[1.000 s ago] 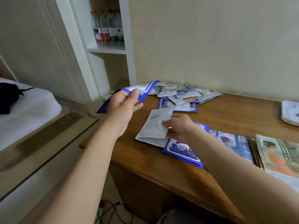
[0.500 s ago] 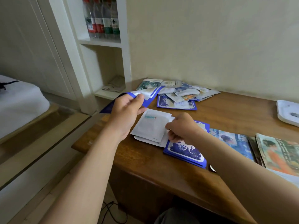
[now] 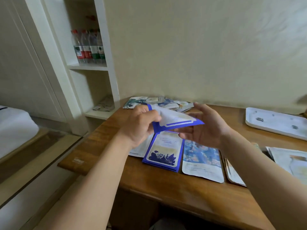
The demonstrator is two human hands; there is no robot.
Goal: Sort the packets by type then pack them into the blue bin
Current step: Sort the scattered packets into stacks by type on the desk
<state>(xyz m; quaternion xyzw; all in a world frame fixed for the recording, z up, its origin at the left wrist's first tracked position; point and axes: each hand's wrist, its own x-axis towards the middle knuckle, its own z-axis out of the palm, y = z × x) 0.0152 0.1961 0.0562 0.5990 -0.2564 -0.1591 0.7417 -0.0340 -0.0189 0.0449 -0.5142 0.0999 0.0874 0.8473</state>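
My left grip (image 3: 141, 125) pinches a blue-bordered packet (image 3: 177, 119) by its left end, thumb and fingers curled onto it, and holds it tilted in the air above the worktop (image 3: 174, 193). My right grip (image 3: 206, 130) is spread wide with the fingers relaxed and the palm turned toward the packet's free end. Its fingertips lie just beneath that edge, and I cannot tell whether they touch.

Directly below lies a flat stack of matching blue-bordered packets (image 3: 163, 153), with white packets (image 3: 141, 147) to its left and a blue painted packet (image 3: 201, 158) just beside it on the right. A loose pile of mixed packets (image 3: 137, 100) sits at the back by the wall. A white tray (image 3: 274, 125) rests far right.
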